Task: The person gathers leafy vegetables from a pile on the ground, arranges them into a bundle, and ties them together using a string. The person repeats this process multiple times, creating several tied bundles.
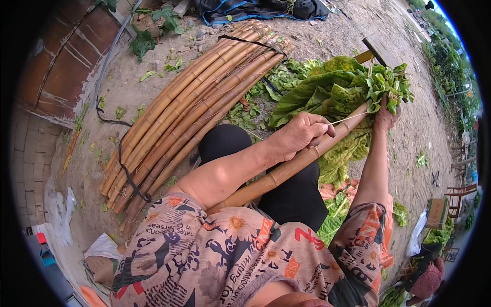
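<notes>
My left hand [307,132] is closed on a thin pale string [347,118], which runs taut towards the far end of a bamboo pole [284,174]. That pole slants across my lap, below my left forearm and hand. At its far end my right hand [386,115] grips the stem ends of a bunch of broad green leaves [333,86], some of them yellowing. Leaves partly cover the fingers of my right hand. The bunch hangs on both sides of the pole.
A bundle of bamboo poles [199,103], bound with black straps, lies on the ground to the left. A wooden stool [379,50] stands beyond the leaves. Leaf scraps [245,113] litter the dirt. Orange plastic sheeting [387,230] lies at my right, and a person [425,280] is at lower right.
</notes>
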Action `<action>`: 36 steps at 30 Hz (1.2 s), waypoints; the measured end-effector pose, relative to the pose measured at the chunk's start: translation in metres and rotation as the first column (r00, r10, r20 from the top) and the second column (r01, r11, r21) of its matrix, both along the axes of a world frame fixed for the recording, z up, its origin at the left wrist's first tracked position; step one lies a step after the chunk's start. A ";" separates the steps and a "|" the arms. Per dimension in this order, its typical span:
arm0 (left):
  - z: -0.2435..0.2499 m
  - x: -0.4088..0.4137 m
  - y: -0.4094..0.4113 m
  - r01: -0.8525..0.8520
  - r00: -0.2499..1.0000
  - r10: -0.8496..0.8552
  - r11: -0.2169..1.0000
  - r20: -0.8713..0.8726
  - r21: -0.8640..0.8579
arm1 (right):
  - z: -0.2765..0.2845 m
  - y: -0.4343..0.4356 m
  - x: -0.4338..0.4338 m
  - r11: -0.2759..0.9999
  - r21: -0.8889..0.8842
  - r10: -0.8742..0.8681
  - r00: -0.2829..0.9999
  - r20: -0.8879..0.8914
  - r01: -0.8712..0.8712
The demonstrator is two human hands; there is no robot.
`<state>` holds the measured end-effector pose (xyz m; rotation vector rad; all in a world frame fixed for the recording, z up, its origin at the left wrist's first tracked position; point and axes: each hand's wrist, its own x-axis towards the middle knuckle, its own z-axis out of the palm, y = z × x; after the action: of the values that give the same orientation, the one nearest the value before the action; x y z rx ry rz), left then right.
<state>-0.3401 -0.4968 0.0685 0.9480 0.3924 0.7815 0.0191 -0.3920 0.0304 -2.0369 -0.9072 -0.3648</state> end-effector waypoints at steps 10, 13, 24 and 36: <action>0.015 -0.040 0.029 0.136 0.844 0.208 0.809 -0.494 0.572 | 0.028 -0.094 -0.203 0.565 -0.540 0.795 0.587 0.155 -0.624; 0.018 -0.124 0.027 0.088 0.800 0.319 0.775 -0.508 0.626 | 0.027 -0.091 -0.205 0.458 -0.225 0.817 0.507 -0.275 -0.860; -0.014 -0.563 -0.291 -0.823 0.072 0.673 0.457 -0.736 0.337 | 0.011 -0.111 -0.188 0.553 -0.348 0.816 0.576 0.043 -0.757; 0.029 -0.247 -0.058 -0.291 0.544 0.708 0.662 -0.450 0.690 | 0.046 -0.155 -0.279 0.683 -0.524 0.710 0.632 0.311 -0.509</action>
<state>-0.5867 -0.5545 0.0975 1.7305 1.2329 1.1073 -0.2595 -0.5473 0.0768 -1.8156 -2.0963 -0.3294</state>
